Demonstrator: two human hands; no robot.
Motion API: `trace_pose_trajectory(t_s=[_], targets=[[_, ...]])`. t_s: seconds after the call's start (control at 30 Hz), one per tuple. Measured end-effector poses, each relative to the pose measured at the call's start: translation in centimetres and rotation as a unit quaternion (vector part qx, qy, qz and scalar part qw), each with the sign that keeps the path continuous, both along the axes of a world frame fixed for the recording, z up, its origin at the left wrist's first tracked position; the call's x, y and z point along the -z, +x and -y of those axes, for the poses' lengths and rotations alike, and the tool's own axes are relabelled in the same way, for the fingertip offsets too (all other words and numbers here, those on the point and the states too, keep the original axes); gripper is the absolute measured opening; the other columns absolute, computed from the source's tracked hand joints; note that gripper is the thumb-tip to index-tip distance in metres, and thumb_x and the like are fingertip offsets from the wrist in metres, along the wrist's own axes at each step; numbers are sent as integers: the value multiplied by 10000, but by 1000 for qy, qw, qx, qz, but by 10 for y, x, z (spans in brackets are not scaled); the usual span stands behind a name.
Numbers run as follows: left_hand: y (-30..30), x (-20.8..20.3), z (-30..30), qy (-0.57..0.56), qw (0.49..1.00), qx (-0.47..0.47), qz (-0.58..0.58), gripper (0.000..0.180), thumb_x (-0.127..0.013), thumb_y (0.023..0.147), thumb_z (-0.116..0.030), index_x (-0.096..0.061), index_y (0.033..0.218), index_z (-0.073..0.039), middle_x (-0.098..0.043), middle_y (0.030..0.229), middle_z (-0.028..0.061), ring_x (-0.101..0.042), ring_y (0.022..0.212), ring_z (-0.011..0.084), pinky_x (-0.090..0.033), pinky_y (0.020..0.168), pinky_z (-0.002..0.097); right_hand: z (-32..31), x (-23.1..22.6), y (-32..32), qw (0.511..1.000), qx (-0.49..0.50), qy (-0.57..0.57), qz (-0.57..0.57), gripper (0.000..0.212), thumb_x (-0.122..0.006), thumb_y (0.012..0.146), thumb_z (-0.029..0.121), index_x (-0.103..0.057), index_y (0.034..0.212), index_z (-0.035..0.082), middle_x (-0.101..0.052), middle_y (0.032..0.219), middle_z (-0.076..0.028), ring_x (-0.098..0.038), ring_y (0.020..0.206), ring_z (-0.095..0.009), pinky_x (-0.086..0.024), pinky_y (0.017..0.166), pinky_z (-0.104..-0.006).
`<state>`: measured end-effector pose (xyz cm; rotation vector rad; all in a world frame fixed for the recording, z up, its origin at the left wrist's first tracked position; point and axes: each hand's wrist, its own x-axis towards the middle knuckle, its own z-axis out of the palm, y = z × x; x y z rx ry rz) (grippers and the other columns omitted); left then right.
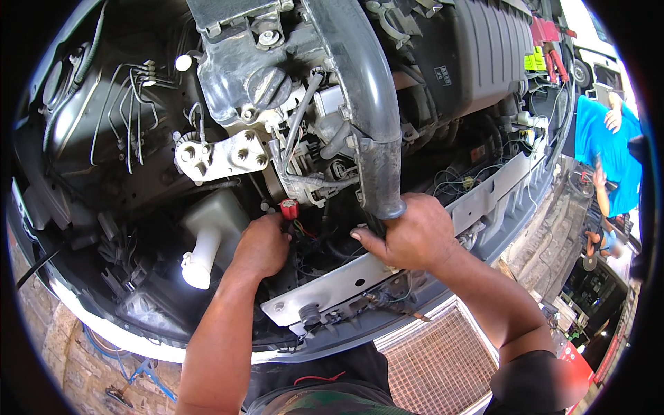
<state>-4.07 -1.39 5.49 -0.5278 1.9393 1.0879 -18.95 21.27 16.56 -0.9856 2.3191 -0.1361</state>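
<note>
Open vehicle engine bay [76,128]

Includes a pale metal crossbar [328,293] along the front. Carries a black duct [373,90], descending toward the crossbar. Shows the right hand [422,234] curled at the duct's lower end, fingers partly hidden, grip unclear. Adds the left hand [260,247], fingers bent, hold impossible to tell. Ends with a small red fitting [290,209], just beyond the left hand's fingers.
</note>
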Motion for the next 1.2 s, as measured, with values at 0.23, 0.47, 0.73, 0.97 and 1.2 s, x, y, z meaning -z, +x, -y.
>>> trace_pose_trajectory(t_s=[0.23, 0.47, 0.73, 0.97, 1.2], targets=[[2, 3, -1, 14, 1000, -3, -10, 245, -714, 985, -86, -712, 1215, -1, -773, 1115, 247, -719, 1093, 461, -553, 936, 518, 3, -2, -2, 999, 6, 34, 24, 474, -754, 937, 553, -796, 947, 81, -735, 779, -146, -750, 757, -383, -605, 717, -496], [10, 20, 1, 59, 998, -12, -3, 189, -670, 1016, -67, -717, 1177, 20, -776, 968, 214, -747, 926, 384, -567, 871, 468, 0, -1, -2, 1000, 0, 18, 17, 469, -751, 942, 539, -796, 961, 73, -738, 783, -151, -750, 761, -383, -607, 737, -492], [1, 15, 3, 42, 999, -13, 28, 294, -685, 1018, -182, -778, 1262, -47, -767, 1193, 265, -714, 1158, 462, -560, 1022, 512, -2, 1, -1, 1000, 8, -2, 17, 436, -758, 941, 509, -788, 987, 77, -748, 798, -155, -758, 774, -379, -613, 738, -495], [1, 16, 5, 56, 995, -49, 63, 308, -710, 1012, -195, -787, 1260, -29, -787, 1157, 252, -748, 1118, 428, -571, 1000, 465, -2, 0, -2, 1000, 9, 8, 23, 424, -756, 940, 503, -791, 997, 84, -754, 811, -162, -761, 783, -386, -617, 738, -495], [3, 14, 4, 34, 998, -38, 24, 324, -696, 1017, -192, -769, 1291, -36, -776, 1191, 258, -728, 1155, 444, -561, 1021, 484, -5, 3, 1, 1000, 14, -19, 10, 413, -770, 927, 492, -794, 994, 85, -743, 811, -157, -749, 778, -388, -607, 742, -497]])
